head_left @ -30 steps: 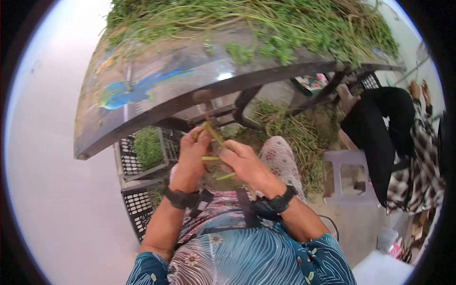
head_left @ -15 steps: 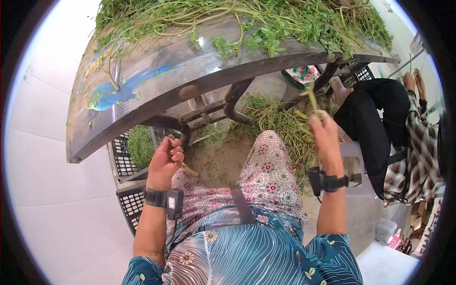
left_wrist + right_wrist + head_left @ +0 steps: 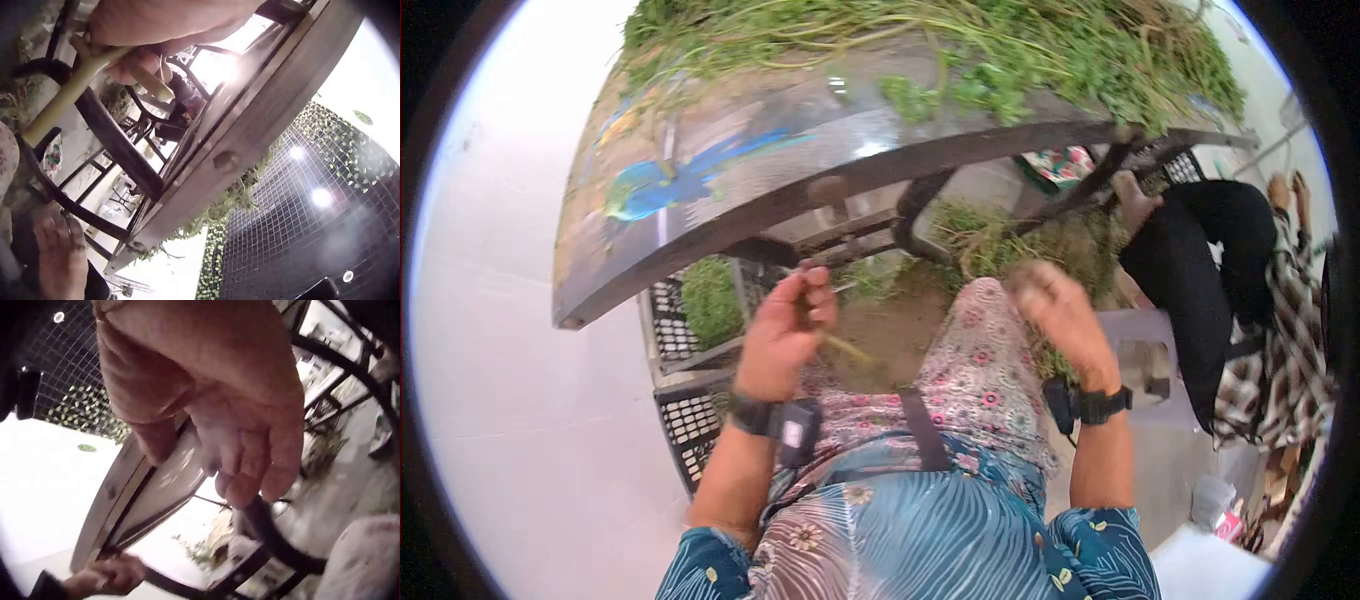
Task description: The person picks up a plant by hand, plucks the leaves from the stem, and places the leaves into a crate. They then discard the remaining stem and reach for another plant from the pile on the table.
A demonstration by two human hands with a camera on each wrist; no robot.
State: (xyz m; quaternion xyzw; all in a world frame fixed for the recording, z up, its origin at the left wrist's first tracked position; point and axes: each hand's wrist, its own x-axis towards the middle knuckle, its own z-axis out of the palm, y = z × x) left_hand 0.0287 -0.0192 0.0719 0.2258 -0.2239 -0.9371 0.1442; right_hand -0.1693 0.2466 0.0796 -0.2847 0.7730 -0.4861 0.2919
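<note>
Beyond both hands' fingertips, a long table with a curved dark edge and a blue-stained top [image 3: 770, 125] bears a loose heap of green leafy stems [image 3: 1050, 65]. Half a second ago the right hand [image 3: 1065, 320] was stretched farther out, holding a pale green stalk; now that hand sits nearer the body, its fingers loosely bent and apart from the thumb, with nothing seen in them. That stalk has probably been let go onto the tangled pile of green and brown stems [image 3: 967, 222] on the floor, just beyond the right fingertips, which leaves the right hand free. I cannot pick it out there.

Meanwhile the left hand [image 3: 785, 330] grips a thick yellow-green stem piece [image 3: 69, 97] between thumb and curled fingers; one length sticks out on the side toward the right hand.

Left of the left fingers, below the table edge, a black plastic crate with slotted sides [image 3: 672, 318] holds small green leafy sprigs [image 3: 712, 300]. Nearer the body than those fingers, also on their left, stands a second black slotted crate [image 3: 688, 425], whose contents I cannot make out. Past the right fingers is a pale lilac plastic stool [image 3: 1125, 322].
</note>
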